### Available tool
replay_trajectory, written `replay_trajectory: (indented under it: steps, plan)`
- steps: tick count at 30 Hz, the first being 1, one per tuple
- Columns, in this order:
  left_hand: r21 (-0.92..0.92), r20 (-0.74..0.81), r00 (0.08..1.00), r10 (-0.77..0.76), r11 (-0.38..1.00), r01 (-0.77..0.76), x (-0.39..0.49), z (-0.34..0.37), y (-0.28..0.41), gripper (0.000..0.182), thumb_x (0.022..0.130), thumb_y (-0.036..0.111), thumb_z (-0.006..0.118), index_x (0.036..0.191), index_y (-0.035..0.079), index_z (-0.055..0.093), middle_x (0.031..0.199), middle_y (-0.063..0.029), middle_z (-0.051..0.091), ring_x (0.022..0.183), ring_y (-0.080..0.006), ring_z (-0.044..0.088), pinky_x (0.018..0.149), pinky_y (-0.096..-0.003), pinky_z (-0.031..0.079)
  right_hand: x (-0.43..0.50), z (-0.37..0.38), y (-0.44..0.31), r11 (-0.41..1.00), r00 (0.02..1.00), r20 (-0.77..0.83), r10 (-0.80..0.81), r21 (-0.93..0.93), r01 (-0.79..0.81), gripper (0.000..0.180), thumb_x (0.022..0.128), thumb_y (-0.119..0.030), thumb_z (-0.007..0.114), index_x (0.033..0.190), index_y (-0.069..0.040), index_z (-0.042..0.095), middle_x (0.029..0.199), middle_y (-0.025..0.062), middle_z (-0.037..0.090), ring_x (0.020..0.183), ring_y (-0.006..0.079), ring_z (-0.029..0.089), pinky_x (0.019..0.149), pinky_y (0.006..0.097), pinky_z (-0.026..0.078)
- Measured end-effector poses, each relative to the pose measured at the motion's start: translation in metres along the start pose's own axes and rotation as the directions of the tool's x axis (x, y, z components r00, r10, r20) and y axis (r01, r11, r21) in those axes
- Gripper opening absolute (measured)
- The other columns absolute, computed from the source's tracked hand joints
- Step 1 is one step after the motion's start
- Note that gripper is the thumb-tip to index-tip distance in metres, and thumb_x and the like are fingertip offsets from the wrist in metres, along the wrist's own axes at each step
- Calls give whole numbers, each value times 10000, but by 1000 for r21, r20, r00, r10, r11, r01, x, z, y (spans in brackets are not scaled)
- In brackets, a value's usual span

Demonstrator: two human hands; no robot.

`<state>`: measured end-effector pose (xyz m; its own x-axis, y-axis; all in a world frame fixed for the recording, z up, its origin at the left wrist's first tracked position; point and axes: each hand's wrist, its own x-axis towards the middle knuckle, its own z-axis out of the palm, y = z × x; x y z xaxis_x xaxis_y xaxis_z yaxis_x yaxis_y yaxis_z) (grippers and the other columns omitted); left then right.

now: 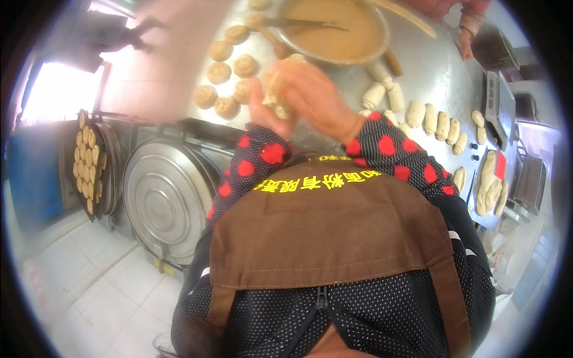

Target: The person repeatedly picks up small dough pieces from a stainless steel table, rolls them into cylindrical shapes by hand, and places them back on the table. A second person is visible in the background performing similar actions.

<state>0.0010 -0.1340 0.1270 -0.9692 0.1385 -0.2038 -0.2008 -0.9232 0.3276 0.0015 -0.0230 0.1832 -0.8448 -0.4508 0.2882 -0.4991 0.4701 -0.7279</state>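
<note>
Between my two hands is a rolled piece of dough [276,96], partly hidden by the fingers. My left hand [264,107] cups it from the left and below. From the right, my right hand [318,96] wraps over it, slightly blurred. Round coiled dough pieces [219,72] lie to the left of my hands on the metal worktable [309,132]. Rolled dough cylinders [374,95] lie to the right. Beyond my hands stands a large metal bowl [380,49] of brownish paste, with a dark utensil [309,23] lying across it.
At left are a round metal griddle lid [161,208] and a dark pan [96,179] of flat breads. A scale [501,103] and a larger dough lump [488,188] are at right. A co-worker's hand [466,44] reaches in at top right. A wooden handle [393,62] lies beside the bowl.
</note>
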Motion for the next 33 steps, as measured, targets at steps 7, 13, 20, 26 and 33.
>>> replay_trajectory:
  steps: [7, 13, 20, 26, 33]
  plan:
    - [-213, 47, 971, -233, 948, 238, 14, -15, 20, 688, 969, 583, 342, 1375, 35, 434, 1377, -170, 499, 1248, -315, 496, 1060, -461, 400, -14, 7, 0, 976, 977, 68, -202, 99, 195, 319, 866, -123, 649, 1177, -57, 621, 1132, 169, 628, 1028, 353, 606, 910, 397, 494]
    - [428, 79, 996, 53, 900, -82, 1, -21, 19, 642, 984, 557, 342, 1349, 44, 469, 1400, -180, 485, 1292, -341, 464, 1093, -463, 378, -18, -16, 126, 977, 984, -170, 61, -194, -94, 412, 871, -139, 653, 1245, 5, 561, 1362, 243, 478, 1283, 383, 437, 1055, 440, 382]
    - [11, -22, 985, -169, 985, 170, 7, -18, 23, 678, 984, 566, 328, 1402, 40, 424, 1443, -173, 448, 1327, -347, 431, 1115, -454, 353, -109, -8, 137, 787, 939, 211, 270, -610, -90, 455, 890, -177, 633, 1290, 10, 524, 1315, 215, 533, 1222, 338, 515, 1011, 442, 439]
    - [-108, 251, 880, -404, 892, 440, 5, -18, 5, 773, 978, 603, 305, 1449, -8, 341, 1463, -170, 418, 1340, -305, 420, 1123, -415, 341, -43, -33, 119, 363, 872, 292, 393, 822, -439, 398, 982, -300, 545, 1255, -10, 566, 1165, 97, 637, 1057, 203, 614, 901, 342, 515]
    - [207, 156, 916, -370, 919, 336, -7, -21, 9, 744, 1007, 568, 262, 1481, -5, 272, 1468, -148, 410, 1334, -267, 422, 1115, -382, 339, -17, -39, 83, 569, 779, 471, 413, 534, -625, 385, 970, -322, 573, 1205, -18, 587, 1073, 71, 637, 948, 161, 625, 861, 304, 518]
